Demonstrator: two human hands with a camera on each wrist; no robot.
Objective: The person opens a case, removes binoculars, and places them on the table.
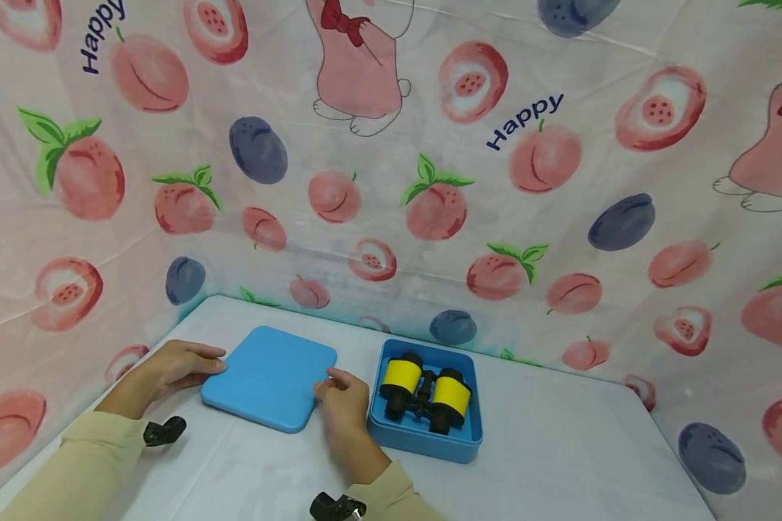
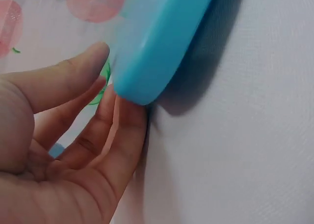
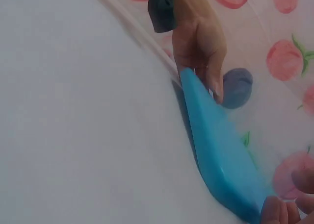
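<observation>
A blue, square lid with rounded corners (image 1: 270, 378) lies on the table, smooth top facing up. At its left edge is my left hand (image 1: 179, 369); in the left wrist view the fingertips of this left hand (image 2: 83, 145) touch the lid's edge (image 2: 157, 52) while the thumb stays raised, apart from it. My right hand (image 1: 347, 405) is at the opposite edge, its fingertips (image 3: 279, 209) touching the lid (image 3: 216, 145), the thumb lifted off. Right of that hand stands an open blue box (image 1: 423, 443) holding black-and-yellow binoculars (image 1: 451, 398).
A white cloth covers the table (image 1: 560, 441). Behind and beside it hangs a curtain (image 1: 391, 166) printed with peaches and plums. Black devices (image 1: 165, 431) sit at both wrists, against beige sleeves (image 1: 85, 463).
</observation>
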